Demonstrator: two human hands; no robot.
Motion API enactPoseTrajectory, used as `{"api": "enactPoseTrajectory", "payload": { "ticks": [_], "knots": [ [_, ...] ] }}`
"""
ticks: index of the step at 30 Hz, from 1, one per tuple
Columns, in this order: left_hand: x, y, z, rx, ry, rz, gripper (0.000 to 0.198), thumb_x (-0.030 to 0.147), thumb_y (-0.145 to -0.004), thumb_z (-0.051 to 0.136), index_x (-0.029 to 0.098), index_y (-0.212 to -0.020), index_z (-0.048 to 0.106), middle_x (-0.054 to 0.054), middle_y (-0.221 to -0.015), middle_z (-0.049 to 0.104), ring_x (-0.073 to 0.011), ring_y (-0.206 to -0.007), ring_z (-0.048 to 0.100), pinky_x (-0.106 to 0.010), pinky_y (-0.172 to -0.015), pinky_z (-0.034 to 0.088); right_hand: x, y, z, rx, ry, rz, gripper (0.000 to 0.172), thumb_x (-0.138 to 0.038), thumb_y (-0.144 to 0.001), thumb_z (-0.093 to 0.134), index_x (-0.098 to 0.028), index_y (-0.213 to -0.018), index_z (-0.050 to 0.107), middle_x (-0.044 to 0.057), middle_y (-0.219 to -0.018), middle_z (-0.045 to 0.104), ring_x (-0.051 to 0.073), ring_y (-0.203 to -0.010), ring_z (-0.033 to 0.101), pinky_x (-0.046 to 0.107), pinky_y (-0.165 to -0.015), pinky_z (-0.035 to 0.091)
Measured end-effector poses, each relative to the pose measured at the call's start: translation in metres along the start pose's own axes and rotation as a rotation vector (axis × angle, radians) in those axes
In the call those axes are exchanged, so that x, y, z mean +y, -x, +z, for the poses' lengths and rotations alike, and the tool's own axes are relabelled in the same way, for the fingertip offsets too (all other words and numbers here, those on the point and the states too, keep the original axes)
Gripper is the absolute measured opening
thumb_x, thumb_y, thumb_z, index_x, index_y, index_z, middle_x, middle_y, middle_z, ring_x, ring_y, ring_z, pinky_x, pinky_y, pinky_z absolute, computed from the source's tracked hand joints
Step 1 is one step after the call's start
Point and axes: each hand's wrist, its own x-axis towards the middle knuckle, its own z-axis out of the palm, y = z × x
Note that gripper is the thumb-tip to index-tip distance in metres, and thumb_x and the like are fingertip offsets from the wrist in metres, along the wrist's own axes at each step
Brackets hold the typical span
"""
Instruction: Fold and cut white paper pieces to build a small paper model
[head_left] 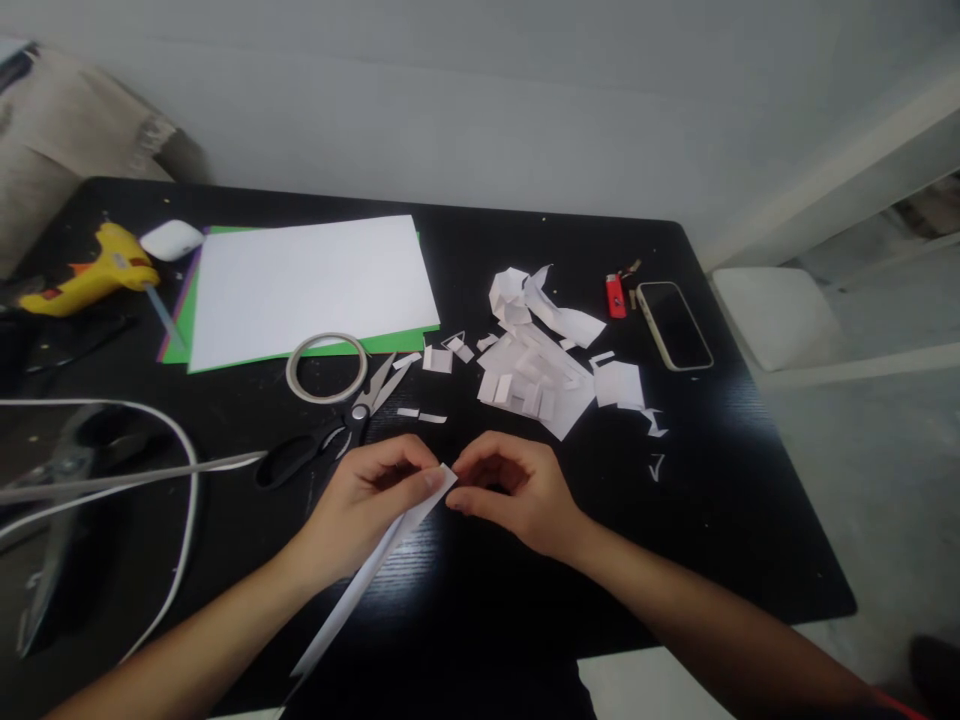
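A long, narrow strip of folded white paper (375, 562) slants down and left from between my hands. My left hand (375, 505) pinches it near its upper end, thumb on top. At the pointed tip, my right hand (521, 490) is curved, its thumb and forefinger apart with a small gap between them and no object seen inside. Black-handled scissors (360, 411) lie half open just beyond my left hand. Beside them rests a roll of tape (291, 372). White paper scraps (536, 370) are heaped past my right hand.
White sheets (307, 290) lie on green sheets (262, 355) at the back left of the black table (697, 520). A yellow glue gun (112, 270) and a white case (172, 240) are further left. A white cable (187, 520) loops at left. A red lighter (616, 296) and phone (675, 326) sit right.
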Motion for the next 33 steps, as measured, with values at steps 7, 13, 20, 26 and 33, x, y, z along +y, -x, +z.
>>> {"api": "enactPoseTrajectory", "payload": {
  "ticks": [7, 13, 20, 26, 33],
  "knots": [
    [-0.0023, 0.0027, 0.0012, -0.033, -0.025, 0.024, 0.021, 0.032, -0.093, 0.074, 0.017, -0.078, 0.074, -0.001, -0.075, 0.068, -0.0133, -0.071, 0.059, -0.023, -0.068, 0.048, 0.0000, 0.0030, 0.0003, -0.123, -0.018, 0.052, 0.027, -0.041, -0.087, 0.083, -0.018, -0.081, 0.070, -0.001, -0.067, 0.067, 0.013, -0.058, 0.063, 0.026, -0.057, 0.053],
    [0.0003, 0.0038, 0.0029, -0.039, -0.057, 0.030, 0.022, 0.033, -0.094, 0.070, 0.017, -0.080, 0.071, 0.000, -0.074, 0.065, -0.0130, -0.070, 0.058, -0.023, -0.066, 0.046, -0.0039, 0.0028, 0.0012, -0.119, 0.101, -0.027, 0.019, -0.032, -0.090, 0.076, -0.018, -0.079, 0.069, -0.001, -0.069, 0.064, 0.013, -0.061, 0.061, 0.025, -0.058, 0.049],
    [-0.0003, 0.0046, 0.0045, -0.014, -0.112, 0.073, 0.020, 0.029, -0.095, 0.068, 0.017, -0.079, 0.069, 0.000, -0.074, 0.065, -0.0127, -0.070, 0.059, -0.022, -0.065, 0.047, -0.0039, 0.0028, 0.0030, -0.119, 0.172, -0.100, 0.012, -0.024, -0.089, 0.071, -0.019, -0.078, 0.070, 0.000, -0.073, 0.065, 0.013, -0.062, 0.061, 0.025, -0.057, 0.049],
    [0.0007, 0.0045, 0.0049, -0.002, -0.102, 0.034, 0.023, 0.037, -0.096, 0.068, 0.017, -0.085, 0.073, -0.001, -0.077, 0.068, -0.0137, -0.070, 0.060, -0.022, -0.065, 0.047, -0.0041, 0.0010, -0.0003, -0.077, 0.150, -0.105, 0.014, -0.025, -0.089, 0.072, -0.019, -0.077, 0.070, 0.000, -0.072, 0.065, 0.012, -0.061, 0.061, 0.025, -0.057, 0.049],
    [0.0018, 0.0039, 0.0046, -0.050, -0.091, -0.035, 0.025, 0.039, -0.096, 0.070, 0.017, -0.083, 0.072, 0.001, -0.070, 0.064, -0.0105, -0.063, 0.053, -0.020, -0.058, 0.040, -0.0027, -0.0016, -0.0025, -0.028, 0.142, -0.132, 0.015, -0.025, -0.090, 0.071, -0.020, -0.076, 0.069, -0.001, -0.071, 0.065, 0.012, -0.061, 0.061, 0.025, -0.057, 0.049]
  ]
}}
